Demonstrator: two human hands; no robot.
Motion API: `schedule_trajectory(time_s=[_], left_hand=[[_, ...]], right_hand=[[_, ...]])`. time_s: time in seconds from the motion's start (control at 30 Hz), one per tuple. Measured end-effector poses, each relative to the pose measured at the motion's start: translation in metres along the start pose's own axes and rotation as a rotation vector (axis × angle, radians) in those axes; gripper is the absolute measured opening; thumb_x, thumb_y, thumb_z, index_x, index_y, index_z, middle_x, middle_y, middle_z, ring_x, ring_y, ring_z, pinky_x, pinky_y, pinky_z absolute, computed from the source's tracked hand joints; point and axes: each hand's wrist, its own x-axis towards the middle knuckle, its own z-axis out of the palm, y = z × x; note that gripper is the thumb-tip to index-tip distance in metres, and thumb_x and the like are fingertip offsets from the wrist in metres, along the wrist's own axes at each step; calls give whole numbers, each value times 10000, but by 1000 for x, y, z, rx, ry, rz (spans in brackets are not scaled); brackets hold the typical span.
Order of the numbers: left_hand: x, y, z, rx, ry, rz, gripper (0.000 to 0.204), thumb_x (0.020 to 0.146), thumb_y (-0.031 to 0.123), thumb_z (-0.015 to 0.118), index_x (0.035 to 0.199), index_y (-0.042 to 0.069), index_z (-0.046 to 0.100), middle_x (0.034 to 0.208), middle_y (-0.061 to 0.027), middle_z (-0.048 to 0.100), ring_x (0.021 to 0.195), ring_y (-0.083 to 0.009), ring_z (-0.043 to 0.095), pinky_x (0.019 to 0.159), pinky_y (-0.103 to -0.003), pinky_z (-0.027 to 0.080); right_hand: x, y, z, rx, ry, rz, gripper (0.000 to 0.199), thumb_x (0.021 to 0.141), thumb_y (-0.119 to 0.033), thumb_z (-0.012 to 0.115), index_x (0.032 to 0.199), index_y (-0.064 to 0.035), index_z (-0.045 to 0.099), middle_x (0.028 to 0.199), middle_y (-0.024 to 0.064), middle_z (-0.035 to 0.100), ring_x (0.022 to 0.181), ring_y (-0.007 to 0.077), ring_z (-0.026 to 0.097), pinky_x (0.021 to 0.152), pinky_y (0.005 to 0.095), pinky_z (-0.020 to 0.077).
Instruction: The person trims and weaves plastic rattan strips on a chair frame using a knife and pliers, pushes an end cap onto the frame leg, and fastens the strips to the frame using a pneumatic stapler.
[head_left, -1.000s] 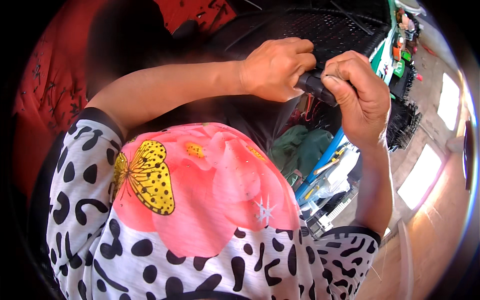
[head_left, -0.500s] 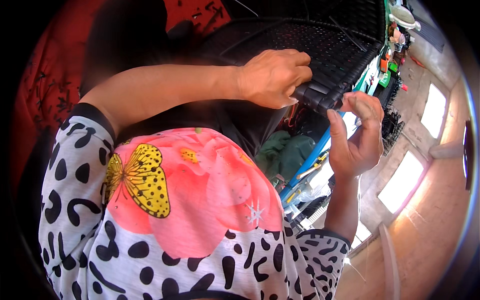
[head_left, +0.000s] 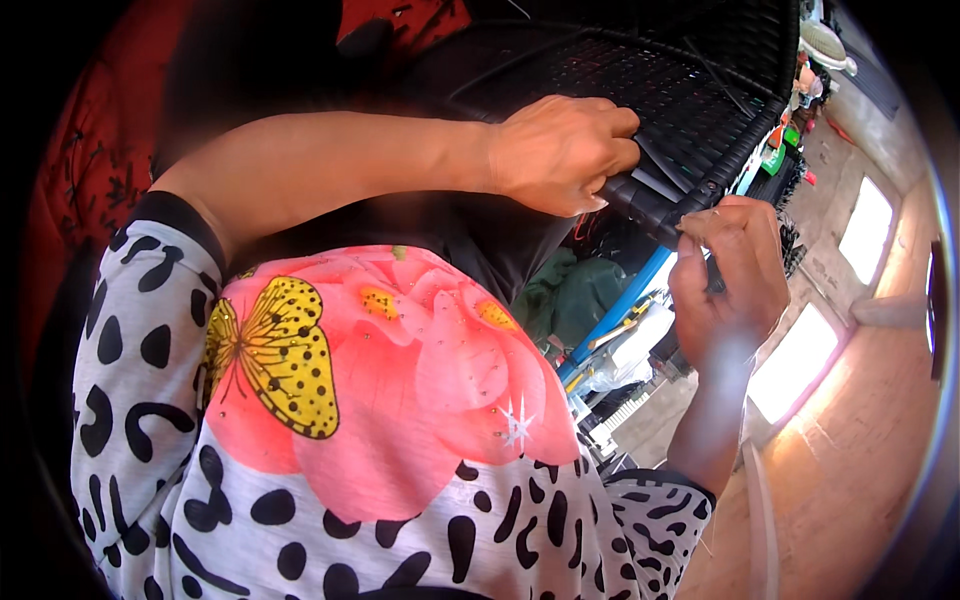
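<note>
A black woven rattan panel (head_left: 600,75) lies tilted in front of me, its wrapped edge rail (head_left: 640,205) toward me. My left hand (head_left: 565,155) is curled closed over this rail, knuckles up, on a flat black rattan strip (head_left: 660,170) that runs from its fingers toward the corner. At the rail's right-hand end, my right hand (head_left: 735,275) has its fingers bent and thumb and forefinger pressed together, touching the corner. What lies between those fingertips is hidden.
Red cloth (head_left: 95,130) with scattered black scraps spreads at the left. Below the rail are a green cloth bundle (head_left: 585,295) and a blue bar (head_left: 625,305). Beyond the panel stand a white round fan-like object (head_left: 825,45) and assorted small things along a wall with bright windows (head_left: 795,360).
My right hand has closed from a spread thumb and fingers into a pinch at the corner. The strip by my left hand now stands looser from the rail. The view has shifted slightly.
</note>
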Motion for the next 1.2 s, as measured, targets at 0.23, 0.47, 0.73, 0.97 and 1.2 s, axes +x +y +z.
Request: schedule_trajectory(time_s=[0.23,0.47,0.73,0.97,1.2], left_hand=[[0,0,4,-20,0,-9,239,513,92,628,663,44,449,756,-102,427,734,-310,504,566,-400,420],[1,2,6,-36,-7,-5,243,504,87,632,666,39,457,769,-103,437,770,-309,509,579,-403,433],[2,8,-4,-170,-13,-47,361,572,112,664,878,0,508,850,-141,487,817,-335,511,688,-395,435],[0,23,-12,-258,114,-50,394,604,89,643,968,-13,529,906,-152,514,846,-330,520,722,-382,433],[2,26,-11,-449,90,-2,312,658,26,625,968,14,598,886,-129,534,838,-282,529,740,-360,427]], right_hand=[[9,-1,-9,30,-180,62,225,546,84,560,744,-21,574,650,99,454,625,262,479,571,345,392],[20,-2,-19,-55,-366,12,198,568,54,558,744,-35,582,634,88,423,632,268,457,568,362,364],[2,0,-20,112,-293,286,177,640,69,639,795,-16,630,675,84,510,645,218,492,575,297,389],[-6,4,-18,141,-223,275,168,650,54,658,809,3,635,674,84,510,651,200,487,576,285,390],[-12,4,-10,293,-124,402,153,673,43,669,817,8,629,729,75,561,647,179,524,595,244,427]])
